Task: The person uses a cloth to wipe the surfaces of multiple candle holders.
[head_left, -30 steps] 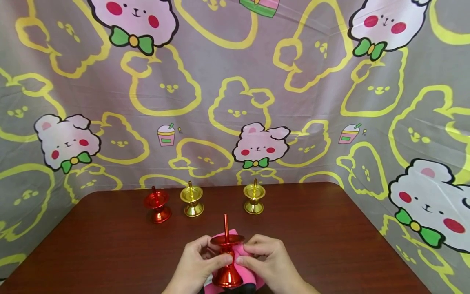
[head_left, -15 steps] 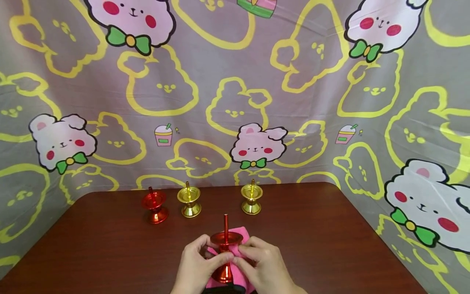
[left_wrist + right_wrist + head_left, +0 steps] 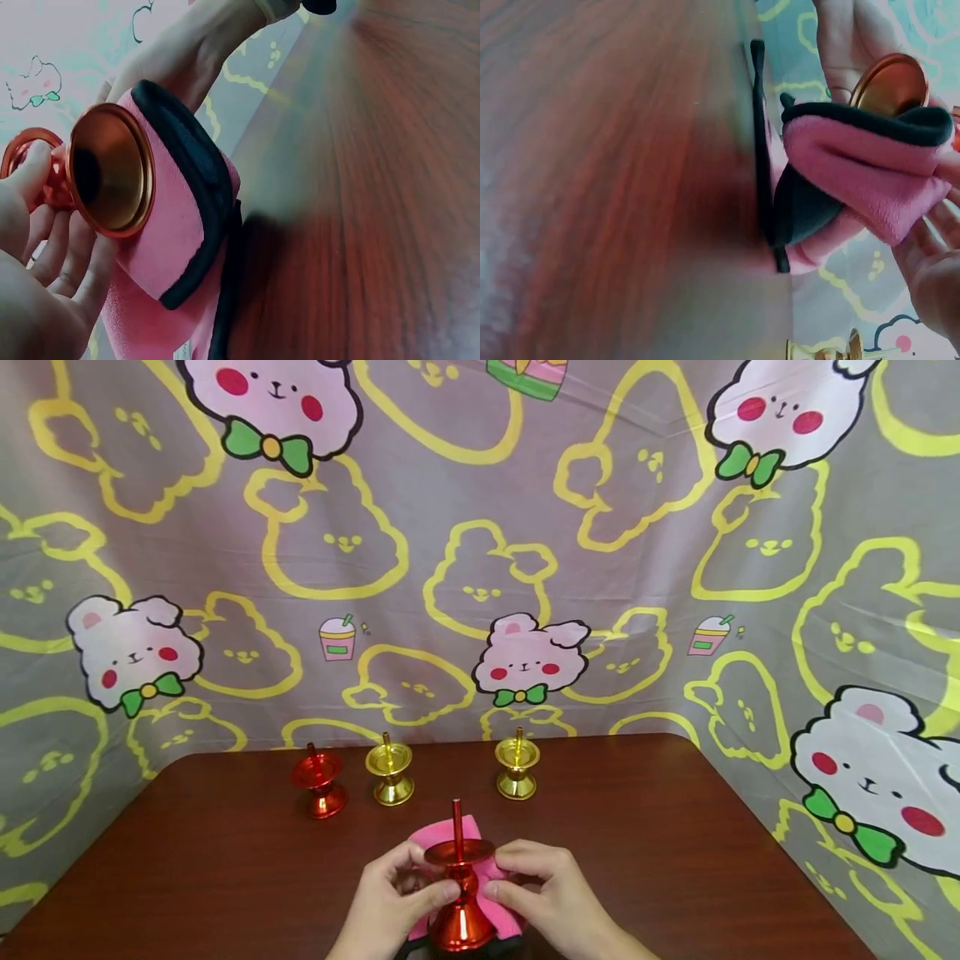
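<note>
In the head view my left hand [image 3: 393, 893] grips a shiny red candle holder [image 3: 462, 928] by its narrow waist, thumb in front. A thin red tube rises from the holder's upper dish. My right hand [image 3: 555, 885] pinches a pink cloth [image 3: 501, 917] with black edging against the holder's right side; the cloth also shows behind the dish. The left wrist view looks into the hollow underside of the candle holder [image 3: 120, 169], beside the draped cloth [image 3: 169, 240]. Folds of the cloth [image 3: 870, 165] hide much of the holder [image 3: 892, 84] in the right wrist view.
Toward the back of the dark brown table [image 3: 637, 827] stand a second red candle holder [image 3: 322, 797] and two gold candle holders, one left [image 3: 393, 789] and one right [image 3: 517, 783]. A patterned curtain [image 3: 630, 560] hangs behind the table and along both sides.
The pink cloth has shifted about the red candle holder, its upper part moving right and then back left behind the dish. Both hands keep their hold; the candle holders at the back stay put.
</note>
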Available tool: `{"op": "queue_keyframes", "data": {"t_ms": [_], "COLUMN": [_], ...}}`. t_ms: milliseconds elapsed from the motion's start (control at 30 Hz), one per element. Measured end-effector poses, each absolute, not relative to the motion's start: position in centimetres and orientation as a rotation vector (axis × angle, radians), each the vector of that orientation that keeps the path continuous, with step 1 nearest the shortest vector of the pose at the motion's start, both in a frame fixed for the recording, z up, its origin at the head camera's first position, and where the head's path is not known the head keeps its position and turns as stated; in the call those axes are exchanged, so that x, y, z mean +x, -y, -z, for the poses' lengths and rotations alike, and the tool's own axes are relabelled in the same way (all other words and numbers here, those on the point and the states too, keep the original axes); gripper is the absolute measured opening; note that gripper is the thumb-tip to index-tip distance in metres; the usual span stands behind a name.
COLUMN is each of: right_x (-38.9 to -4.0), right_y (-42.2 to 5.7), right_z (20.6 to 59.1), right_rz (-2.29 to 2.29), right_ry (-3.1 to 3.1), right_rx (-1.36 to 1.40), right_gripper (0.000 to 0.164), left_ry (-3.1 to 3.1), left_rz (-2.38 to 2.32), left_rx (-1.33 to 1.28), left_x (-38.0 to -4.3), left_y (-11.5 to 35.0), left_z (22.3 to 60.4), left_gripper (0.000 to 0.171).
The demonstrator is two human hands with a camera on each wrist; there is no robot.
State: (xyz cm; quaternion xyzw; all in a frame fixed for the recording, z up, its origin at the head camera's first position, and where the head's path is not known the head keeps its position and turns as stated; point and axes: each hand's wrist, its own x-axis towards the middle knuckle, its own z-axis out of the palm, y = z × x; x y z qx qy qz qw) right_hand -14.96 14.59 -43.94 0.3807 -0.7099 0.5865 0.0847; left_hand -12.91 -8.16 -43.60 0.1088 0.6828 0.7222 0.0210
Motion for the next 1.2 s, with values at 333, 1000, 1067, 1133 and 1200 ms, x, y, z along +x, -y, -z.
{"op": "queue_keyframes", "data": {"t_ms": [333,1000,1067,1133,1200], "right_x": [-15.1,-14.5,-14.6,-14.6,-14.7], "right_y": [-14.9,-14.2,-14.1,-14.0,-13.9], "right_z": [44.4,43.8,43.8,43.9,44.0], "right_rz": [-1.697,-1.347,-1.298,-1.251,-1.205], "right_ry": [2.019,1.926,1.913,1.899,1.882], "right_rx": [1.325,1.325,1.320,1.317,1.315], "right_gripper": [0.018,0.019,0.021,0.023,0.024], "left_ry": [-1.903,-2.100,-2.108,-2.143,-2.204], "left_rz": [-2.178,-2.160,-2.175,-2.177,-2.174], "left_rx": [0.547,0.366,0.341,0.308,0.277], "left_x": [-12.9,-12.5,-12.4,-12.3,-12.2], "left_y": [8.8,8.2,8.1,7.9,7.7], "left_z": [44.5,43.8,43.7,43.7,43.8], "left_gripper": [0.042,0.033,0.032,0.032,0.030]}}
